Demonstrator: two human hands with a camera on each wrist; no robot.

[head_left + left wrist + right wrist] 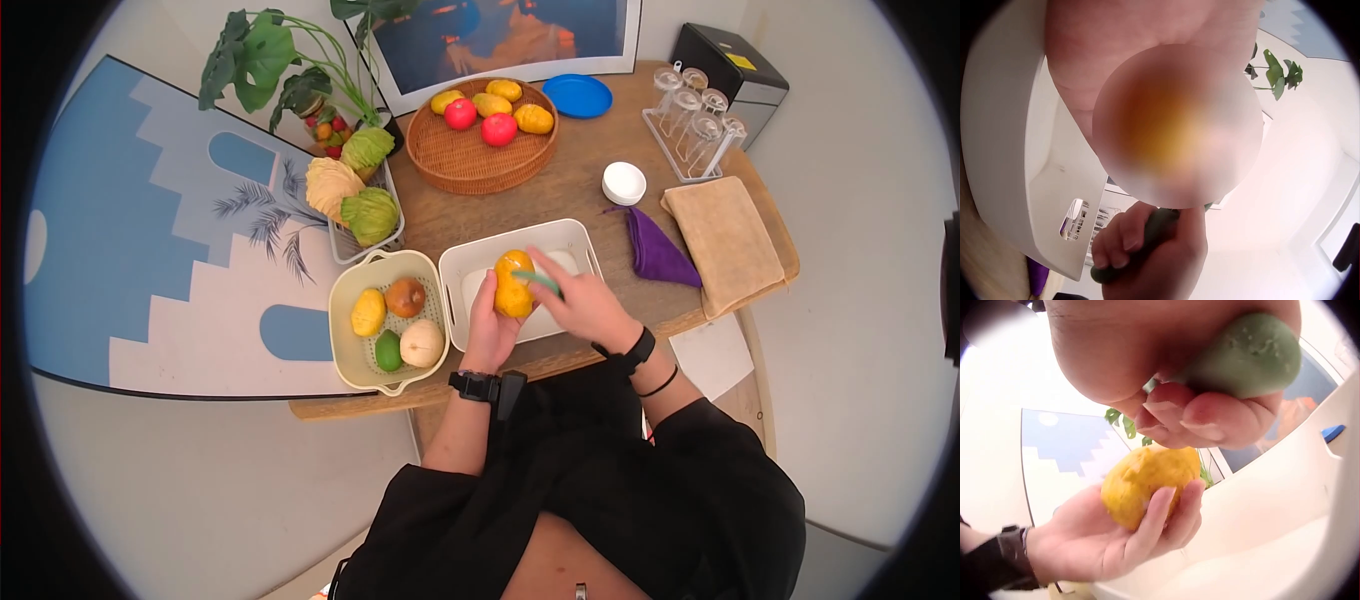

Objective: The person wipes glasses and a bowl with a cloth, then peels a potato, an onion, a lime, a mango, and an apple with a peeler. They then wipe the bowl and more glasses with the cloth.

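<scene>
Over the white bin (470,252), the left hand (492,322) holds a yellow, bumpy fruit or vegetable (513,284), its fingers curled round the lower side. In the right wrist view the left hand (1107,544) cups the yellow piece (1141,484) from below. The right hand (585,305) grips a green-handled tool (540,282) right beside the yellow piece. Fingers of the right hand (1160,256) wrap the green handle (1147,240) in the left wrist view. The tool's working end is hidden or blurred; whether it touches the yellow piece I cannot tell.
Left of the bin stands a cream basket (340,335) with several fruits. Behind are a wicker tray (480,178), a blue plate (578,96) and a grey basket (393,240) of cabbages. White bowls (624,184), purple cloth (660,250), tan cloth (725,240) and glasses (690,115) stand right.
</scene>
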